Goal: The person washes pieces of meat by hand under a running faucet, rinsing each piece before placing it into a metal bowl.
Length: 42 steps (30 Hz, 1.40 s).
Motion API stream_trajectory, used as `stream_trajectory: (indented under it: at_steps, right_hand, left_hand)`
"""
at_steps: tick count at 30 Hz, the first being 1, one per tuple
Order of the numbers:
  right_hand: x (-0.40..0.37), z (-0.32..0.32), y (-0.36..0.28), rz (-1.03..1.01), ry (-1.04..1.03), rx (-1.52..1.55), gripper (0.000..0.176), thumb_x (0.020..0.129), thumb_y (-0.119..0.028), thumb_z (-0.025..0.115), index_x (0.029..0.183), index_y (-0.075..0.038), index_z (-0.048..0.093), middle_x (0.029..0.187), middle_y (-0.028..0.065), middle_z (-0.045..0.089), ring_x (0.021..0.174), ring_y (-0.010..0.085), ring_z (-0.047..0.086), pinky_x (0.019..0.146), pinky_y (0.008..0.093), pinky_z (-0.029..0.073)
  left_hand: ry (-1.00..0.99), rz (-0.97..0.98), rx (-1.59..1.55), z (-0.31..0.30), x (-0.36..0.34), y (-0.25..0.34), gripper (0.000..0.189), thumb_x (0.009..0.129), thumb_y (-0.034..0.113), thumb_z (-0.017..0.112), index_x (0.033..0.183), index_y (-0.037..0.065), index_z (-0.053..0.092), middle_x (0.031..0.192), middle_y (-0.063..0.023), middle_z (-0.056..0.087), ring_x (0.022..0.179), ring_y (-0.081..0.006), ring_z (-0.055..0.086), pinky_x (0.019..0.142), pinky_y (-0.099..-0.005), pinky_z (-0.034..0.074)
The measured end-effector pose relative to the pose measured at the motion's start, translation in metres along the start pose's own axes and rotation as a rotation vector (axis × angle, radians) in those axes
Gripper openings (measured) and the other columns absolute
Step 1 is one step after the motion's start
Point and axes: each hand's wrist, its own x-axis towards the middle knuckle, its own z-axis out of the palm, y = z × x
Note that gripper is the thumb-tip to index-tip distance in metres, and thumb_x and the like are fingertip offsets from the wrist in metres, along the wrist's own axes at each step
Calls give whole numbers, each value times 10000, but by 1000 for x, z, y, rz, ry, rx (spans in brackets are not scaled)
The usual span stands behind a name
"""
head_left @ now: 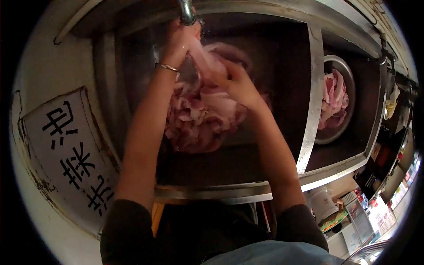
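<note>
My left hand (181, 42), with a bracelet at its wrist, is closed on one end of a pale pink piece of meat (204, 57) right under the metal faucet (187, 12). Lower on the same piece, my right hand (236, 86) has its fingers wrapped round the meat. Beneath both hands a heap of pink meat pieces (198, 126) lies in the large sink. Part of the heap is hidden by my hands and forearms.
A metal divider (312, 97) separates the large sink from a smaller one on the right. There a round metal bowl (349, 112) holds more meat (334, 99). A sign with black characters (70, 154) is on the left. A white bucket (322, 203) stands at the lower right.
</note>
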Motion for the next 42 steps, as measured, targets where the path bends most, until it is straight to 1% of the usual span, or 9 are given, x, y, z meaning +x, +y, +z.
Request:
stream_trajectory:
  at_steps: [8, 9, 10, 15, 17, 21, 30, 33, 42]
  right_hand:
    - [-116, -85, -41, -107, 683, 168, 397, 752, -219, 587, 1069, 0, 492, 971, 88, 547, 862, 186, 540, 750, 295, 446]
    - [-95, -79, -88, -341, 277, -224, 678, 781, -468, 425, 1158, 95, 393, 1180, 194, 438, 1063, 265, 454, 970, 360, 273]
    - [-85, -74, -92, -263, 1241, -488, 616, 758, -409, 517, 1173, 35, 420, 1051, 159, 525, 937, 231, 533, 781, 308, 439]
    - [-195, -169, -78, -21, 1051, 45, 619, 821, -390, 446, 1243, 45, 323, 1238, 156, 397, 1107, 245, 434, 926, 346, 349]
    - [-211, -181, -67, 46, 1159, -26, 578, 824, -324, 486, 1241, 43, 326, 1225, 145, 412, 1075, 235, 462, 886, 334, 392]
    - [-166, -146, -82, -166, 1112, -539, 299, 822, -169, 518, 1062, 10, 515, 940, 81, 566, 846, 156, 530, 756, 266, 423]
    - [55, -12, -13, -699, 359, -772, 464, 666, -96, 618, 1102, -37, 470, 1067, 177, 527, 965, 300, 531, 763, 352, 446]
    - [86, -14, -26, -212, 9, -671, 282, 680, -202, 595, 883, -9, 564, 859, 194, 584, 838, 345, 564, 735, 415, 454]
    - [104, 12, 0, -260, 188, -80, 235, 769, -225, 583, 811, 5, 560, 598, 83, 562, 554, 119, 553, 481, 287, 437]
  left_hand:
    - [-109, 11, 933, 5, 2, -44, 352, 855, 343, 386, 825, 98, 637, 782, -158, 605, 746, -350, 574, 675, -392, 457]
    - [-101, 10, 928, 1, 3, -72, 352, 855, 343, 386, 825, 98, 637, 782, -158, 605, 746, -350, 574, 675, -392, 457]
    - [-115, 178, 846, -6, 6, -113, 291, 844, 301, 435, 862, 66, 605, 787, -149, 602, 715, -312, 574, 661, -382, 452]
    - [-354, 184, 998, 2, -19, -88, 180, 812, 194, 518, 905, 51, 575, 779, -106, 605, 662, -276, 569, 656, -371, 458]
    - [-219, -534, 822, 3, -11, -110, 219, 824, 144, 451, 996, 73, 565, 940, -149, 588, 803, -241, 581, 717, -340, 456]
    - [-206, 364, 413, -37, 3, -172, 218, 828, 198, 536, 933, 13, 584, 842, -11, 573, 751, -119, 523, 648, -245, 431]
    - [-214, -201, 368, -5, -23, 61, 224, 765, 146, 606, 925, -8, 576, 797, 16, 588, 712, -60, 524, 622, -203, 417]
    - [-251, -187, 451, -23, -25, 63, 205, 760, 92, 595, 940, 0, 567, 808, 9, 576, 710, -56, 511, 614, -200, 409]
    - [-54, -152, -196, -35, -32, 5, 425, 825, 182, 534, 1200, 39, 396, 1190, -107, 429, 1077, -195, 424, 907, -336, 336]
